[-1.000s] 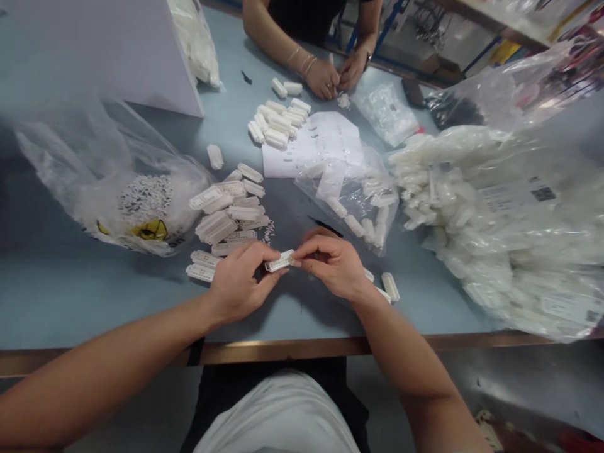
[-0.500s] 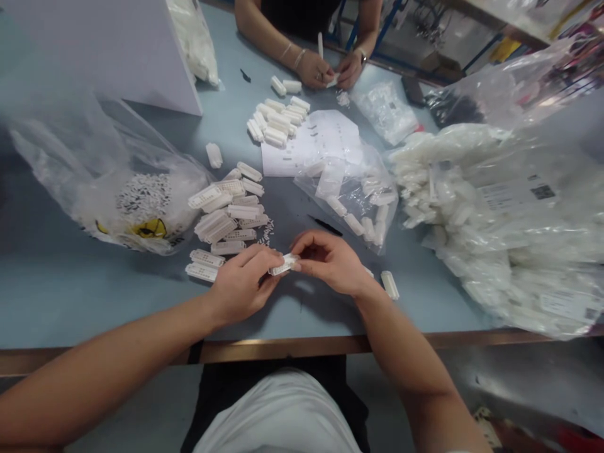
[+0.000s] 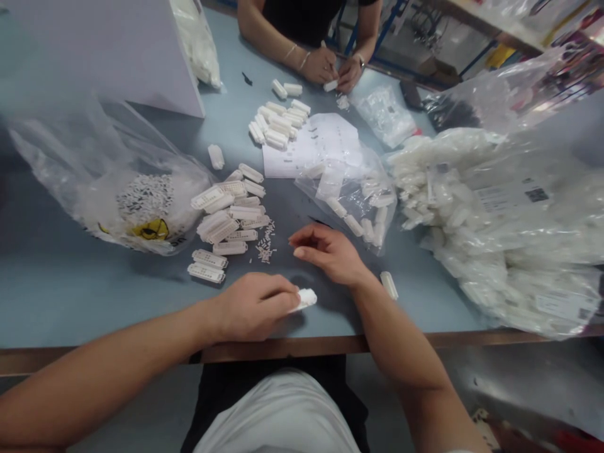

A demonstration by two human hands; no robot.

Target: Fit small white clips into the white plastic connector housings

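Note:
A white plastic piece sticks out from the fingers of my left hand, low over the table near its front edge. My right hand is up and to the right of it, thumb and fingers apart, with nothing visible between them. Left of my hands lies a pile of white perforated pieces, and beside it are scattered tiny white bits. A single white piece rests to the right of my right wrist.
A clear bag of tiny parts is at the left, large bags of white parts at the right. A paper sheet and a smaller bag lie mid-table. Across it, a person's hands hold a small white piece.
My left hand has moved toward the table's front edge with the white piece. My right hand has let go of that piece and opened. The other person's hands have shifted slightly.

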